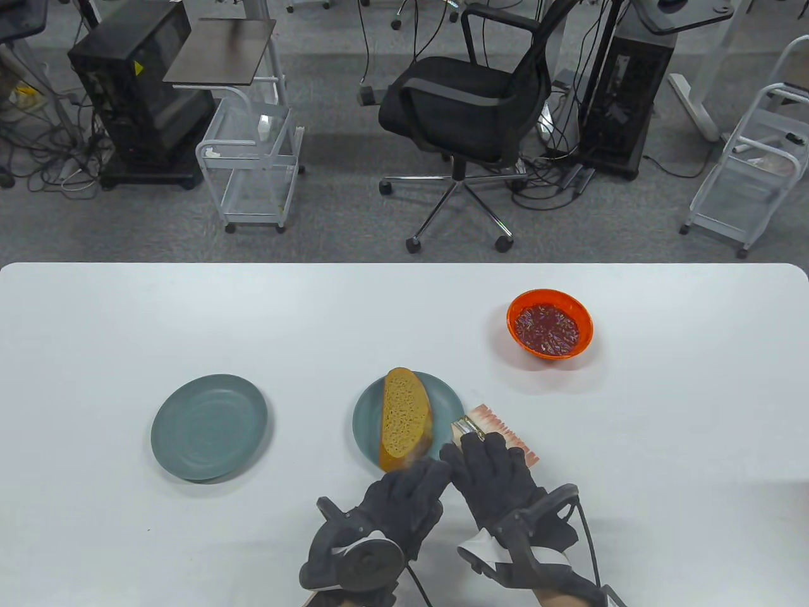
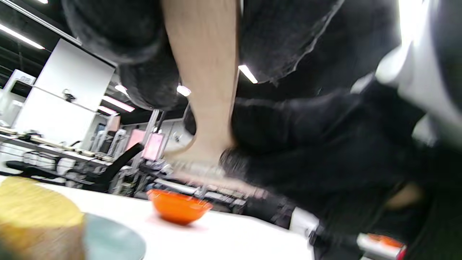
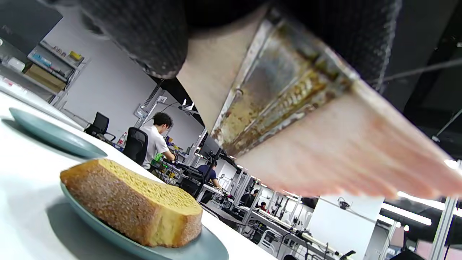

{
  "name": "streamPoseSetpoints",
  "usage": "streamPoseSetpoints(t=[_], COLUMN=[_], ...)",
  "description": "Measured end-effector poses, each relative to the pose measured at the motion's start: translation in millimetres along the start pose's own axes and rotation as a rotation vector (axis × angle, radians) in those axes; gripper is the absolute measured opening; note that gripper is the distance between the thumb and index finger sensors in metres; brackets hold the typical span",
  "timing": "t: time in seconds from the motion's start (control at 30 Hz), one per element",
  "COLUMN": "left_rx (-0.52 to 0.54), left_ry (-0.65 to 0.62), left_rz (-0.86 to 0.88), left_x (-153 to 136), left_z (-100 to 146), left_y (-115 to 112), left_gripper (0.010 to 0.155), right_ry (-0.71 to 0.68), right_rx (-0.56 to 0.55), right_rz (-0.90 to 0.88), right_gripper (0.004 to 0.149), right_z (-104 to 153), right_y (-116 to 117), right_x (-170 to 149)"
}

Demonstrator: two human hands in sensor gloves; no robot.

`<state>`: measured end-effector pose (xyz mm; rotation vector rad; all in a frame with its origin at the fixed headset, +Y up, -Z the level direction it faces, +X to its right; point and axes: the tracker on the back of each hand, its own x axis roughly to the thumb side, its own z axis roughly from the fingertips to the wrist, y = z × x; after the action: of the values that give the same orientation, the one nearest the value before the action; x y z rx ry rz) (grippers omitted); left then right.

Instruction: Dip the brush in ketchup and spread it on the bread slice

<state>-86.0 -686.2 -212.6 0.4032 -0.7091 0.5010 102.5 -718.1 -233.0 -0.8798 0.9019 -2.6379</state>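
A bread slice [image 1: 404,417] lies on a grey-blue plate [image 1: 450,398] at the table's middle; it also shows in the right wrist view [image 3: 133,202]. An orange bowl of ketchup [image 1: 548,324] stands to the far right of it. My right hand [image 1: 490,471] grips a wide flat brush [image 1: 471,431] by its handle and metal ferrule [image 3: 278,90], just right of the plate. The brush's pale pink bristles [image 1: 509,436] are held off the bread. My left hand [image 1: 411,493] meets the right hand at the bread's near end. The wooden handle [image 2: 202,90] runs up between its fingers.
A second grey-blue plate [image 1: 208,427] sits empty at the left. Beyond the table's far edge stand an office chair [image 1: 468,101], wire carts and computer towers. The bowl shows in the left wrist view [image 2: 178,207] past the plate's rim [image 2: 112,242].
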Motion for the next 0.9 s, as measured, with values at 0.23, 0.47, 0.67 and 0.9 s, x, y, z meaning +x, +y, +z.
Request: streamPoseSetpoints(t=[0.23, 0.47, 0.67, 0.9], left_rx=[0.105, -0.092, -0.274, -0.381], left_ry=[0.156, 0.506, 0.700, 0.719], left_rz=[-0.043, -0.195, -0.200, -0.213], left_x=[-46, -116, -150, -159], left_z=[12, 32, 46, 47], left_y=[44, 38, 18, -2], left_gripper=[0.067, 0.076, 0.085, 0.087], right_ry=[0.253, 0.547, 0.732, 0.908], right_rx=[-0.113, -0.227, -0.259, -0.087], right_rz=[-0.289, -0.734, -0.724, -0.517], right_gripper=[0.052, 0.050, 0.045, 0.042], right_z=[2, 6, -12, -47], right_y=[-9, -14, -8, 16], right_x=[-41, -101, -164, -227])
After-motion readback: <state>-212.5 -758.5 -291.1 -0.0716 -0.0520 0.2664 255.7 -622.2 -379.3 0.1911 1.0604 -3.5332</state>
